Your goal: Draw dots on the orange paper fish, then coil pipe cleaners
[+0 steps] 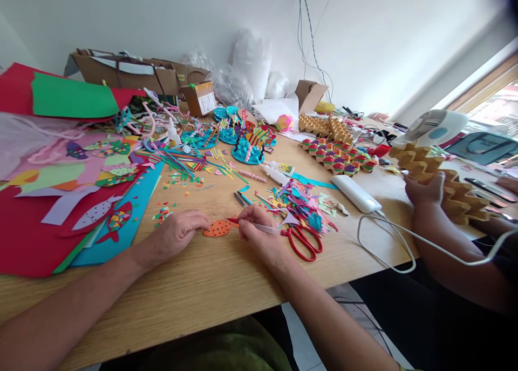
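An orange paper fish [217, 229] with dark dots lies flat on the wooden table in front of me. At its left end rest the fingertips of my left hand [174, 235], fingers stretched out and palm down. My right hand [259, 236] pinches a red pen [267, 229], its tip at the fish's tail end. Red-handled scissors [305, 243] lie just right of that hand, their blades partly under paper scraps [297, 203]. A small pile of coloured paper bits [162, 215] is beyond my left hand.
Coloured sheets [28, 225] with paper fish cover the left side. Glue bottles [277, 174], blue decorated pieces [247, 152] and painted egg cartons [338, 156] stand farther back. On the right, a white power bank [356, 194] trails a cable; another person's hand [424, 190] holds an egg carton [445, 193].
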